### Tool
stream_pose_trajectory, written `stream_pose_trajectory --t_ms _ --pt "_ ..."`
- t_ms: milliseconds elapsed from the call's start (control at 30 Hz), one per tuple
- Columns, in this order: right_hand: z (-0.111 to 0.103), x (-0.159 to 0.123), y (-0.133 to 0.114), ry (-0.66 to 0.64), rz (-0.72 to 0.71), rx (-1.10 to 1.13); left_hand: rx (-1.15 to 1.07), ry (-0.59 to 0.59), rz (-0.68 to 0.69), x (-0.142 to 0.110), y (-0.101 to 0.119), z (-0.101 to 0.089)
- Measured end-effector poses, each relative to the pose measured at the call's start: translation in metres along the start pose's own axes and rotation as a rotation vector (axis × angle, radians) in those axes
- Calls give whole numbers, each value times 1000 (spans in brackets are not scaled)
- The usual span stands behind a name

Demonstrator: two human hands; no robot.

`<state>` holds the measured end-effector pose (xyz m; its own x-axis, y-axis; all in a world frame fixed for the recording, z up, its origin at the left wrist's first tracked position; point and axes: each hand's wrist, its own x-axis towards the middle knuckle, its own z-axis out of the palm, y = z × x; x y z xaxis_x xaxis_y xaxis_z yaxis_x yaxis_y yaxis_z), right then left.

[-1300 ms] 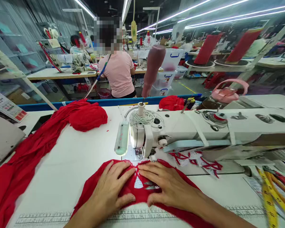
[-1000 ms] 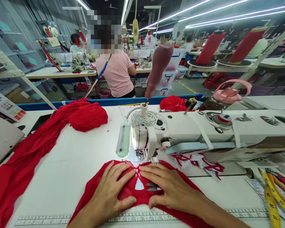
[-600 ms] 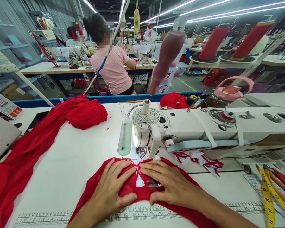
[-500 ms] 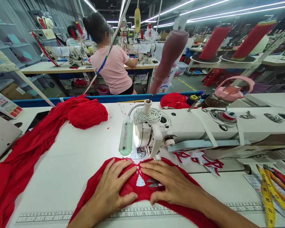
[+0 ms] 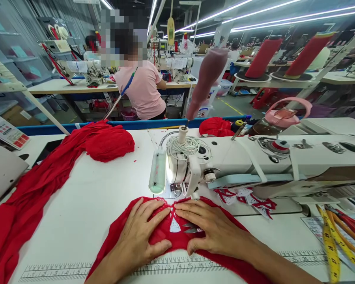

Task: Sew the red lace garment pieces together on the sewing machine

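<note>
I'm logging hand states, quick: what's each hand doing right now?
Left hand: open, resting on the red fabric.
Right hand: fingers extended on that fabric, metal blades poking out beneath; whether it grips them cannot be told.

Red fabric [image 5: 180,241], spread flat

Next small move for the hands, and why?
Probably ease the red fabric slightly forward. The left hand and right hand rest on it, either side of the white triangular piece, and its near-machine edge appears to lie just short of the presser foot.
</note>
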<state>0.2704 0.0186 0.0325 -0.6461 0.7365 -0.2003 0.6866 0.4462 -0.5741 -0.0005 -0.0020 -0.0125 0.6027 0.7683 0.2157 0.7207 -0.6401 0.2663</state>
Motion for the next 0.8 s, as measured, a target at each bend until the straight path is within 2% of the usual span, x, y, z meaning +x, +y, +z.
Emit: stream_pose_trajectory --t_ms 500,800 --pt "4 -1 5 83 -75 1 -7 -12 -7 3 2 -5" --pt "1 -2 0 67 -62 -16 -4 -12 -7 2 1 -5"
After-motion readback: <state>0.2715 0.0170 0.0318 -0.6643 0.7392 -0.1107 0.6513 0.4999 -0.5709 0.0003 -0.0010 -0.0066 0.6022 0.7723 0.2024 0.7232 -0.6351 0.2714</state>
